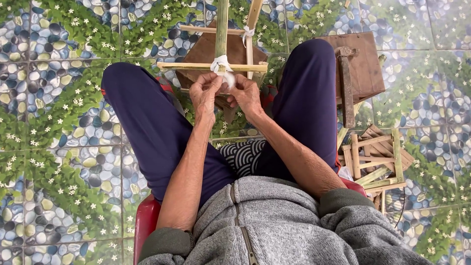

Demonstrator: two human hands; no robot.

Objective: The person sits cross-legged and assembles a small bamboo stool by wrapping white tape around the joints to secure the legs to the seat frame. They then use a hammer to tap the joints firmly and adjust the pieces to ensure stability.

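Pinching a white strip [226, 77] between both hands [205, 93] [245, 94], a bamboo frame [216, 66] is bound at a joint, steadied over the wooden block's [198, 54] edge between the knees.

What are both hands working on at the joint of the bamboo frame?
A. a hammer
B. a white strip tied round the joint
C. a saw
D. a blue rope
B: the left hand and right hand pinch a white strip knotted where the bamboo frame sticks cross.

Pale split-bamboo frame [216, 66], glossy floor tiles [59, 147]
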